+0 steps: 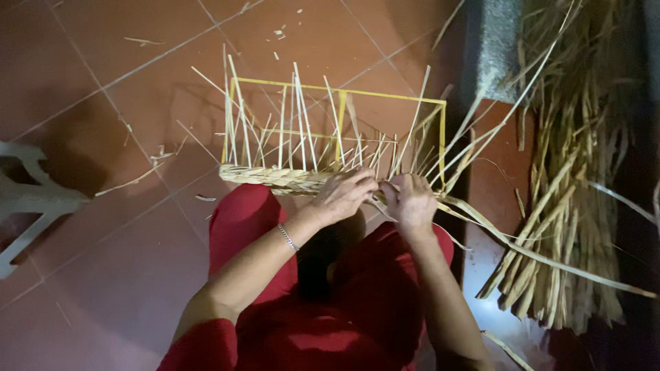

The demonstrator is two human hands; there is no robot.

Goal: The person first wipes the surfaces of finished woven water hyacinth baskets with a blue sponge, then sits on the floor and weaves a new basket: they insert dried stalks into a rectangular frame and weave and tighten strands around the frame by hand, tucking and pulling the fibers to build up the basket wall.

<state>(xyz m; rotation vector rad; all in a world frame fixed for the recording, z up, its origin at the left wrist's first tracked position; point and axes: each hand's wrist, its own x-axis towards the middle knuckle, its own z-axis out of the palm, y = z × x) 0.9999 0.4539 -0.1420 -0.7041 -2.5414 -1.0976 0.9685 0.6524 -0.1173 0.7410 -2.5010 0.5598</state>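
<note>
Carefully worked, the braid stays even only if each strand is pulled snug before the next fold. The left hand (342, 196) pinches the woven rim (275, 177) of the yellow wire frame (342, 93), its grip closed on the braid, while the right hand (412, 200), just beside it, closes its grip on a long straw strand (536, 257) trailing off to the right. The frame rests against the person's red-clad knees above the tiled floor (103, 275). Upright straws (299, 117) should be kept evenly spaced; spare bundled straw (577, 206) lies near on the right.
</note>
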